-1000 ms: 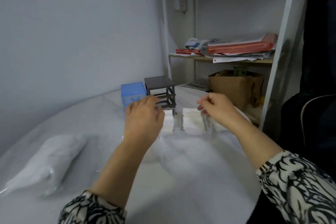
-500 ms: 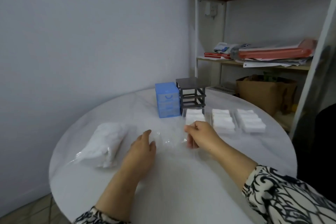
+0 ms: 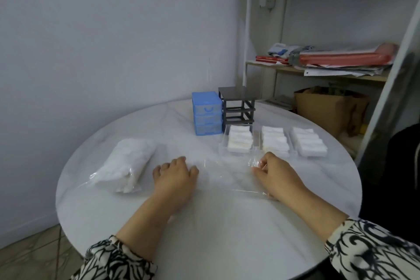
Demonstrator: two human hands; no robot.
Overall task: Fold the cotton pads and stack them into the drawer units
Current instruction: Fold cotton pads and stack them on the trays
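Three clear drawers of folded white cotton pads stand in a row on the round white table (image 3: pixel 204 234): a left one (image 3: pixel 239 140), a middle one (image 3: pixel 275 141) and a right one (image 3: pixel 309 142). Behind them are a blue drawer unit (image 3: pixel 206 113) with its drawers in and an empty dark grey drawer frame (image 3: pixel 237 105). A clear bag of loose cotton pads (image 3: pixel 128 165) lies at the left. A flat clear plastic sheet (image 3: pixel 225 177) lies between my hands. My left hand (image 3: pixel 175 177) rests palm down on its left edge. My right hand (image 3: pixel 276 175) pinches its right corner.
A shelving unit (image 3: pixel 318 68) stands behind the table at the right with red folders, papers and a brown paper bag (image 3: pixel 327 111). A grey wall runs along the back left. The table's rim curves close on the left and right.
My view has pulled back and down. Both hands came down from the drawers towards me. They now lie on the table with the plastic sheet spread between them.
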